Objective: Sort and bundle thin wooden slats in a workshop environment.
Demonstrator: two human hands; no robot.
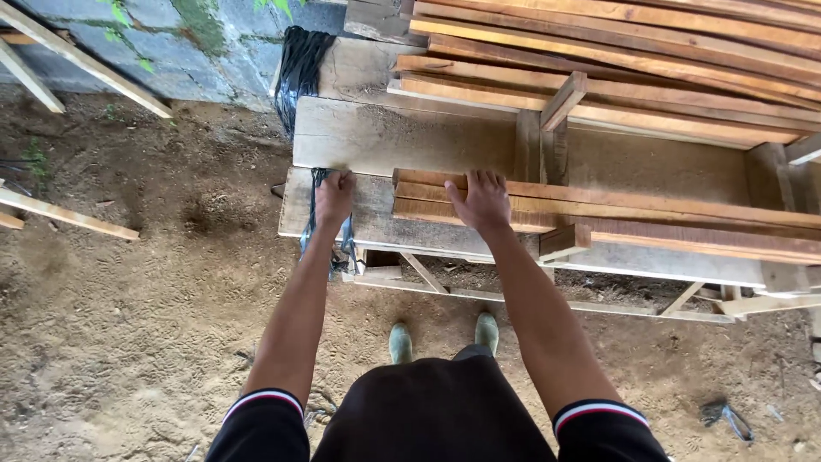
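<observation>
My left hand (333, 195) rests on the near left corner of a pale wooden workbench (376, 224), its fingers curled at the edge of the upper grey plank (402, 137), beside a dark strap (318, 224) hanging over the edge. My right hand (481, 201) lies flat, fingers spread, on the left end of a small stack of reddish-brown planks (650, 218) that runs to the right across the bench. Neither hand lifts anything.
More long planks (616, 51) are piled at the back, with short cross blocks (563, 101) between layers. Black plastic (299, 68) hangs at the back left. Loose laths (68, 214) lie on the sandy ground at left. My green boots (445, 338) stand under the bench edge.
</observation>
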